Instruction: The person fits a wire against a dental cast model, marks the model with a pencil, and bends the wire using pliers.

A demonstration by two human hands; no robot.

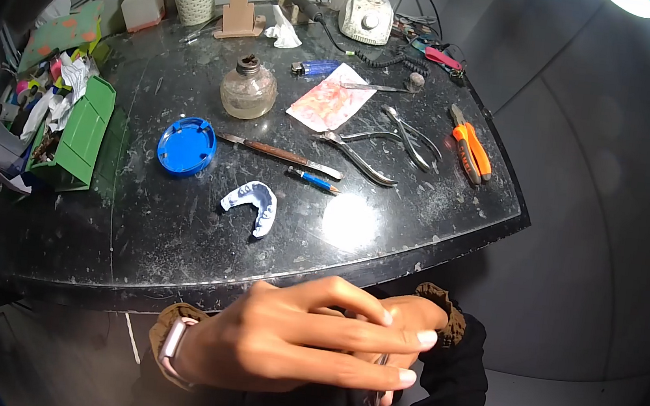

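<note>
left hand (pixel 270 344) lies over right hand (pixel 418 316), fingers long and slightly apart, probably to steady whatever's under them; thumb side hidden, so can't tell if either grip is closed or what it holds. dental arch cast (pixel 265 214) sits on the bench (pixel 178 243) near its front edge, hands-free, likely kept close for access, with wax knife (pixel 286 154) and pencil (pixel 314 180) just behind, spirit burner (pixel 247 98) upright farther back, presumably for stability. count: 1 cast, 1 knife, 1 pencil, 1 burner, 3 pliers (2 steel (pixel 362 164) (pixel 408 140), 1 orange-handled (pixel 471 151)).
</note>
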